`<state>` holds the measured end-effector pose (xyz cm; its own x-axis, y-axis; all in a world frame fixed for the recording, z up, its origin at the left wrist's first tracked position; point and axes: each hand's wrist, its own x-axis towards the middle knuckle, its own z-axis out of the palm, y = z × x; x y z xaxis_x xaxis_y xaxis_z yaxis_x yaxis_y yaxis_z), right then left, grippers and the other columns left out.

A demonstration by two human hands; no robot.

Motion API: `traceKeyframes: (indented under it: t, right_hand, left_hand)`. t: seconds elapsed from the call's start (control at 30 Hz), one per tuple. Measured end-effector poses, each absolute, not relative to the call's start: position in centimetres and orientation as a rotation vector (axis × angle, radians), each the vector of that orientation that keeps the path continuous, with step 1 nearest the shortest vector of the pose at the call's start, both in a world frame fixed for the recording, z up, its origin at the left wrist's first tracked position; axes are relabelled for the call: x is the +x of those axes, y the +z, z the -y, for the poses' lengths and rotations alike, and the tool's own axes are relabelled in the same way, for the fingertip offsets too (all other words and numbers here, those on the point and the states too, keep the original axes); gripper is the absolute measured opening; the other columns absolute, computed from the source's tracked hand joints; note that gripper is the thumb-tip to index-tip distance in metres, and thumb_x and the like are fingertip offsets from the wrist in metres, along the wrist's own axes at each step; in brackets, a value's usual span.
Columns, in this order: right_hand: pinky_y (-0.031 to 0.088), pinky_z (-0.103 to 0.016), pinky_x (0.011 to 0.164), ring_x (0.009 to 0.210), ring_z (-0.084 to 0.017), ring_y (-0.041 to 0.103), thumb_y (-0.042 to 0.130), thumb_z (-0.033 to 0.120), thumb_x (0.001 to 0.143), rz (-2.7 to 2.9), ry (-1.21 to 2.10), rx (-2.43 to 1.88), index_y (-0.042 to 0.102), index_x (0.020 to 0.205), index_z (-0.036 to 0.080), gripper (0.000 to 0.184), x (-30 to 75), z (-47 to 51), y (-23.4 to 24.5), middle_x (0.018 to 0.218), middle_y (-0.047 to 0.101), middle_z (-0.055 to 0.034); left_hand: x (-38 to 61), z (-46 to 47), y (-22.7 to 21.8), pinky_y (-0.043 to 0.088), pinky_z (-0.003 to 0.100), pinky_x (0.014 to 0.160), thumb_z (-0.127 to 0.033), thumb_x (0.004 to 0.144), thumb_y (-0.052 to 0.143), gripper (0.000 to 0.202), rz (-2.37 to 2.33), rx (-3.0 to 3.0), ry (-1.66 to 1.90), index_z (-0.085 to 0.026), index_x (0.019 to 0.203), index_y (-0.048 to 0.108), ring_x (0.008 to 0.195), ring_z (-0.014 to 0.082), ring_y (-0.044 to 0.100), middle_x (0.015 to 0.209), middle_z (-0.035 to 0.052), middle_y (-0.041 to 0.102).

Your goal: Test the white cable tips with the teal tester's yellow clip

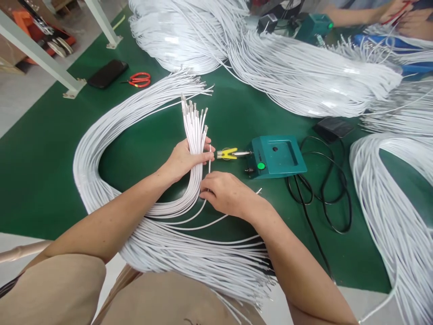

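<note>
My left hand (187,158) is closed around a bundle of white cables (195,131), whose silvery ends point up and away from me. Just below and to the right, my right hand (225,192) pinches a single white cable (209,164) near its upper end, beside the bundle. To the right of both hands sits a teal electric device (277,155) with a green button and a metal shaft. A yellow clip-like piece (228,153) is on that shaft, close to my left fingertips. The rest of the cables (91,153) curve round to the left in a thick loop.
Red-handled scissors (140,80) and a black phone (108,73) lie at the back left. Large white cable coils (304,72) fill the back, with another coil (389,194) at right. A black cord (324,194) loops beside the device. Another person's hands (406,18) work at the far right.
</note>
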<state>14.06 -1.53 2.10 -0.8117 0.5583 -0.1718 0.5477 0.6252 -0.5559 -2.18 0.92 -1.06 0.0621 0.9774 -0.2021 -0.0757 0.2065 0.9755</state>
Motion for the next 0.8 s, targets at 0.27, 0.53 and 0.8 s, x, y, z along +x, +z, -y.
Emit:
traceKeyframes:
  t: [0.27, 0.53, 0.8]
  right_hand:
    - [0.036, -0.021, 0.038, 0.034, -0.006, 0.046, 0.053, 0.031, 0.086, 2.218, 1.586, -1.285, 0.063, 0.061, 0.017, 0.031, 16.2, 0.3, 2.8, 0.058, 0.065, -0.0005]
    - [0.039, -0.020, 0.039, 0.043, -0.006, 0.046, 0.068, 0.038, 0.076, 1.373, 1.365, -1.248, 0.059, 0.078, 0.018, 0.021, 15.7, -1.4, 1.5, 0.059, 0.055, 0.0054]
    - [0.037, -0.021, 0.044, 0.045, -0.005, 0.045, 0.071, 0.036, 0.072, 1.315, 1.453, -1.181, 0.065, 0.071, 0.016, 0.021, 15.4, -1.4, 0.9, 0.059, 0.059, 0.0032]
  left_hand:
    - [-2.1, -0.8, -1.1, 0.050, 0.027, 0.073, -0.034, 0.063, 0.081, 0.045, -1.225, 0.972, 0.983, -0.014, 0.102, 0.070, 0.075, 0.0142, 0.064, 0.082, 0.0036, 0.071]
    - [-1.0, 0.0, -0.8, 0.051, 0.030, 0.075, -0.036, 0.065, 0.080, 0.032, -1.203, 1.181, 0.847, -0.013, 0.085, 0.070, 0.072, 0.0166, 0.065, 0.077, 0.0041, 0.071]
    - [-0.9, -0.3, -0.6, 0.049, 0.025, 0.067, -0.032, 0.063, 0.081, 0.033, -1.086, 0.989, 0.955, -0.013, 0.084, 0.065, 0.069, 0.0127, 0.062, 0.076, 0.0031, 0.068]
